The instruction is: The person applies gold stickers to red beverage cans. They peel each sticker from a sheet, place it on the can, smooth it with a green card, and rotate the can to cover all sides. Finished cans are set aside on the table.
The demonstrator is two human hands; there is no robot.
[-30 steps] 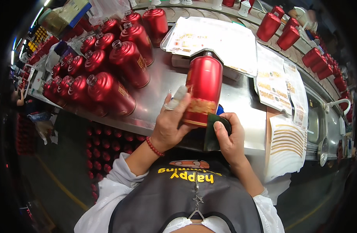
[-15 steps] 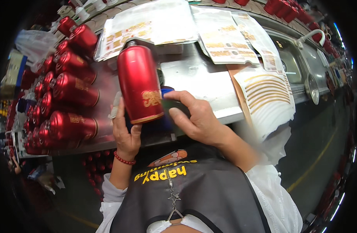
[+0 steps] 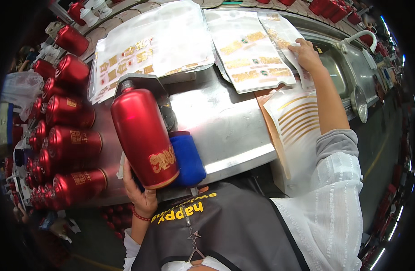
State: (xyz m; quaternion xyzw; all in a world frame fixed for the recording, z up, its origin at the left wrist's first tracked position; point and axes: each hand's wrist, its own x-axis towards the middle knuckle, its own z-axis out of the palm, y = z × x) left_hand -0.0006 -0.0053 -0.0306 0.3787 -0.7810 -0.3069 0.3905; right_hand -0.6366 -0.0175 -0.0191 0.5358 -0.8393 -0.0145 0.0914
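our left fingers (image 3: 130, 182) gripping the red bottle (image 3: 144, 135), long axis slanting, neck pointing away and leftward from them, our right fingers (image 3: 301, 49) at a patterned sheet (image 3: 279, 33), pinch unclear

I've got a metal sink (image 3: 337, 77) w/ curved white tap (image 3: 363, 33) on R, round metal scoop (image 3: 359, 105) by its edge; clear plastic bag (image 3: 22, 90) far L, sm. white bottles (image 3: 88, 17) top L.

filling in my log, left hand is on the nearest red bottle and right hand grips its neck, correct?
The right hand is the mistake: the head view shows it away from the nearest red bottle, at the narrow gold-decal sheet beside the sink. The left hand is on the bottle, as you say.
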